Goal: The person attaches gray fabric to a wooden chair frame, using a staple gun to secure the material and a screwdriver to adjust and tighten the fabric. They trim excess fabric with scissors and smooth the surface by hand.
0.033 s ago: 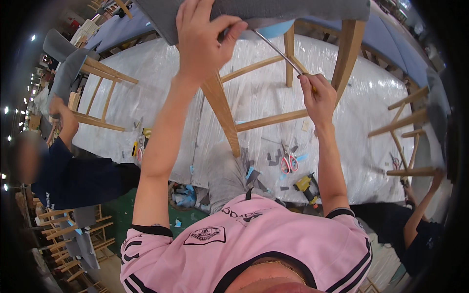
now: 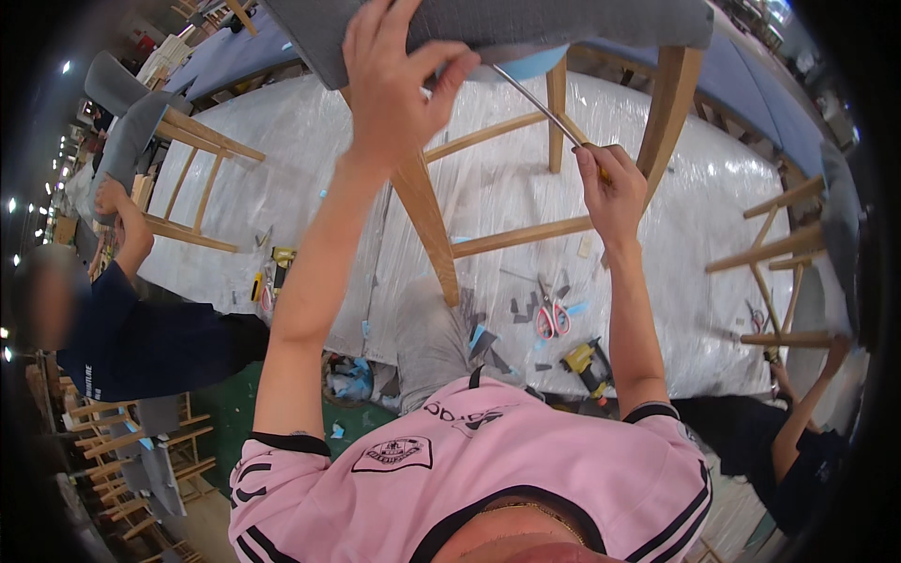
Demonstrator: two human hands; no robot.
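Up top, your left hand [image 2: 389, 89] pinches the edge of the grey fabric seat cover [image 2: 526, 23] between thumb and curled fingers, while your right hand [image 2: 610, 192] is closed around the handle of a thin metal rod tool [image 2: 535, 98] whose tip runs up to the fabric just beside your left thumb. Below your fingers stand the chair's wooden legs [image 2: 427, 220] on the plastic-covered table [image 2: 282, 178]. Farther down, near your right elbow, lie scissors [image 2: 552, 319] and a yellow staple gun [image 2: 584, 361].

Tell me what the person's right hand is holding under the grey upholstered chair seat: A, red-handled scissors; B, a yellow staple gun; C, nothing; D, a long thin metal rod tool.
D: the right hand grips a long thin metal rod tool angled up to the grey upholstered chair seat, while the red-handled scissors and yellow staple gun lie on the plastic-covered table.
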